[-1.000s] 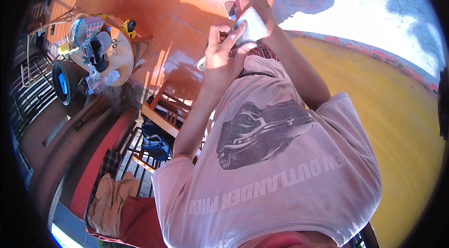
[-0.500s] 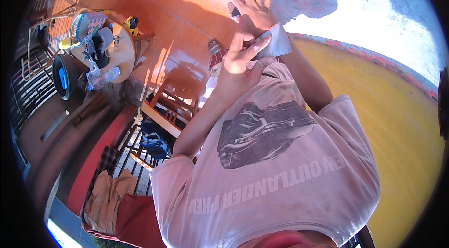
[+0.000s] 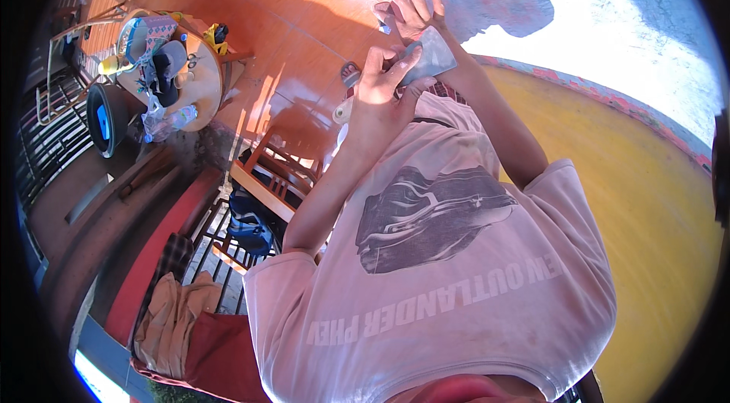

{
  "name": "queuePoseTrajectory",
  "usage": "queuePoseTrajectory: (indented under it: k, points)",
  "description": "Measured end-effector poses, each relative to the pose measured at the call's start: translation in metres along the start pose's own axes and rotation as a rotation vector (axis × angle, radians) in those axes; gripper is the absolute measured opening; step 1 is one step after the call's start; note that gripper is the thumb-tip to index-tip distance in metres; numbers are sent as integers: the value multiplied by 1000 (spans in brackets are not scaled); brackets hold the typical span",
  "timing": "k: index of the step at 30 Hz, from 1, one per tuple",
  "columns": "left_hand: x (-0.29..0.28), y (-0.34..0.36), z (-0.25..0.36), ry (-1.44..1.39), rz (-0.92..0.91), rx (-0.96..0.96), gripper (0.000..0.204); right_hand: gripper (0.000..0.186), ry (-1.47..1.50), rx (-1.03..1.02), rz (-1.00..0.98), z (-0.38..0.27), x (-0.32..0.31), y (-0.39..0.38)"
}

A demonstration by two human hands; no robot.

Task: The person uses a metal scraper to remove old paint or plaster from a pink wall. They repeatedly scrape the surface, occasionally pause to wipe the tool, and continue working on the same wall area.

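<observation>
My left hand [image 3: 384, 87] grips a pale, flat, square pad [image 3: 435, 53] with bent fingers and thumb, close against my right wrist. Beyond it, my right hand [image 3: 414, 11] reaches over the painted surface, fingers apart and slightly curved. A small dark and blue object [image 3: 384, 25] shows near its fingertips; whether they touch is unclear. Both forearms rise over my light pink printed shirt [image 3: 433, 281]. Below my left hand are a sandalled foot [image 3: 349, 71] and a small pale round object [image 3: 340, 112], partly hidden.
Left, a round table [image 3: 201, 95] holds several items, including a cap, bottles and bags, beside a black bucket [image 3: 114, 120]. A wooden chair [image 3: 262, 182], blue bag [image 3: 255, 232] and draped cloths [image 3: 163, 319] lie below. Right is a yellow surface [image 3: 601, 175] with a painted edge.
Both hands have shifted slightly right since a second ago. The pad moved down and right, then slightly back up and left. My right hand's fingers are lower and a little more curved.
</observation>
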State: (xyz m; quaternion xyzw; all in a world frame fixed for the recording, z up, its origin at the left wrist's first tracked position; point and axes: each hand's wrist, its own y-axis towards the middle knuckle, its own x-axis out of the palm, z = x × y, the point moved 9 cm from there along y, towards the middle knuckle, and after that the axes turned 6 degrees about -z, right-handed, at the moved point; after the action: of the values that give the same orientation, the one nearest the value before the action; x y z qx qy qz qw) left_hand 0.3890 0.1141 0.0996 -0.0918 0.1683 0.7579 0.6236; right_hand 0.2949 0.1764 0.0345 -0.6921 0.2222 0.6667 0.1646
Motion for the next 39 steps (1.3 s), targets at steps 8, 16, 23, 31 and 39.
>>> queuePoseTrajectory:
  k: [8, 16, 23, 31, 39]
  points:
    - [-12, 4, -11, 48, 37, -89, 47, 57, 448, -87, 223, -1, -46, -9]
    - [-31, 4, -22, 83, 115, -152, 38, 48, 1242, 334, -594, -5, 16, -39]
    - [-24, -3, -10, -245, 11, -71, 36, 38, 1747, 684, -226, -25, 39, -57]
    - [-6, -2, -49, -1005, -23, -371, 83, 34, 953, 305, 180, -24, -61, -26]
    - [-15, 4, -33, -1395, -61, -377, 91, 80, 613, 242, 91, -52, -71, -25]
